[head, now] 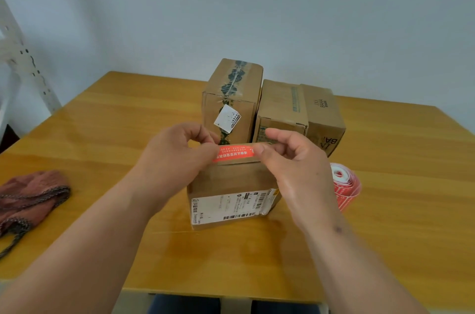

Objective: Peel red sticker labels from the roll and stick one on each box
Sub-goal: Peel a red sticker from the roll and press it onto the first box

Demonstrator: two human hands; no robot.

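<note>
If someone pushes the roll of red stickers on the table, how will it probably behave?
The roll of red stickers seems to lie partly on its curved edge on the table, so a push may well make it roll. Its outer turns look loose, so it could unwind or squash a little when picked up. It is probably light, being only paper strip around a hollow core.

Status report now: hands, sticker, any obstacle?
Left hand and right hand pinch red sticker ends. Sticker over near box, far edge. Nothing blocking.

We cannot read the red sticker's (235, 153) white print; our thumbs cover both its ends. Our right hand (295, 162) hides part of the label roll (345, 185).
</note>
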